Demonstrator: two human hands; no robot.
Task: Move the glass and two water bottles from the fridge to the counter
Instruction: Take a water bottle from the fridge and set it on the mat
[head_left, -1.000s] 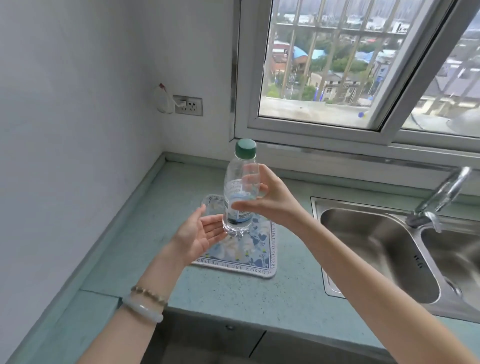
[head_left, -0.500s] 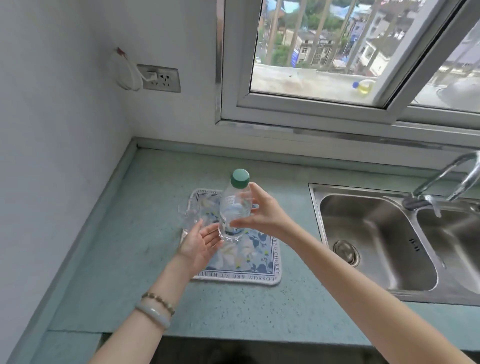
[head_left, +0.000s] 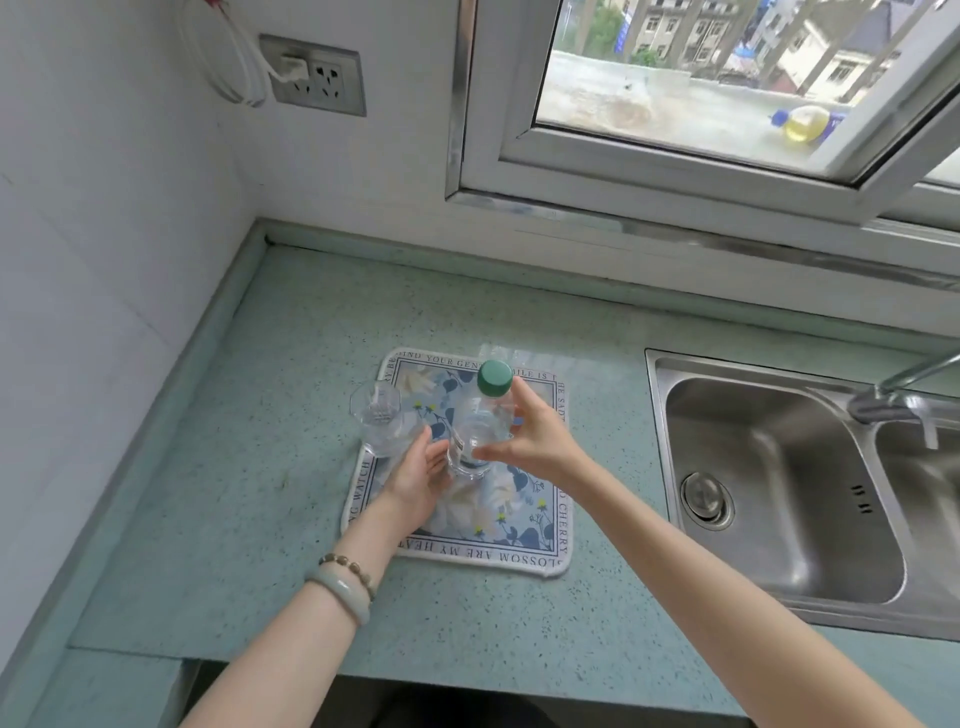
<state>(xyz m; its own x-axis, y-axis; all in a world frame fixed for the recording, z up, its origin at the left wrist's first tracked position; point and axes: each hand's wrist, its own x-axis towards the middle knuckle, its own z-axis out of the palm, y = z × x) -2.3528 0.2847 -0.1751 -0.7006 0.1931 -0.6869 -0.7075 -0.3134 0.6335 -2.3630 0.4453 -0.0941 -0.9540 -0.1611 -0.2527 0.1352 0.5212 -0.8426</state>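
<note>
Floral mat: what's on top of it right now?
On the floral mat: a clear glass at its left edge and a green-capped bottle, gripped by the right hand. The left hand hides the mat's centre-left; the bottle's base contact is unclear.

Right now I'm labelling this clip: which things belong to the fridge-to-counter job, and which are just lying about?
Part of the job:
water bottle, held in right hand
glass on the mat
left hand, open beside the bottle

Just there:
floral mat
sink
wall socket
</note>
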